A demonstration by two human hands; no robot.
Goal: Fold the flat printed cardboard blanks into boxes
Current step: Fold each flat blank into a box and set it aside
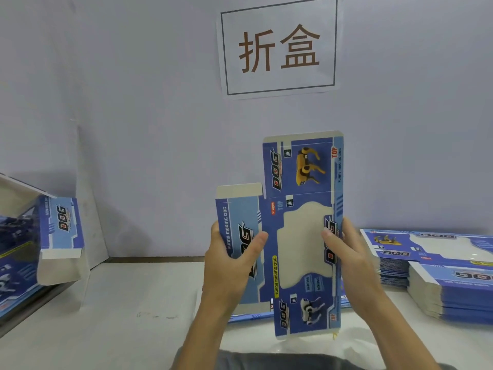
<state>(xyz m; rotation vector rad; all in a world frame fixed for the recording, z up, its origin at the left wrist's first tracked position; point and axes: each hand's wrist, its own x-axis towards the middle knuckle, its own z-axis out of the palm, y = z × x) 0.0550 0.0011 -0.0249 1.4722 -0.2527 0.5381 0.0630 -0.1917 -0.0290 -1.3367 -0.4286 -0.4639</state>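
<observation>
Two hands hold one flat printed blank [298,236] upright above the table [133,303], in front of the person. The left hand [229,260] grips the blank's left panel, the pale blue one reading "FUNNY MOVING DOG", with its thumb laid across the printed face and its fingers curled round the left edge to the back. The right hand [346,252] grips the blank's right edge, thumb on the front beside the window cutout and fingers wrapped behind. The blank is blue, with a yellow dog printed on its top flap, a white dog on its bottom flap, and a large irregular window cutout in the middle panel through which the grey wall shows. Its left panel is angled slightly away from the main panel along the crease.

To the right, two stacks of flat blanks [450,279] lie on the table, printed face up, the nearer stack partly overlapping the farther one. More flat blanks [250,316] lie on the table just under the held one, only their edges visible. At the far left, folded boxes [53,236] of the same print lean against each other near the wall. On the wall above hangs a white sign [278,48] with two brown Chinese characters inside a dark border.
</observation>
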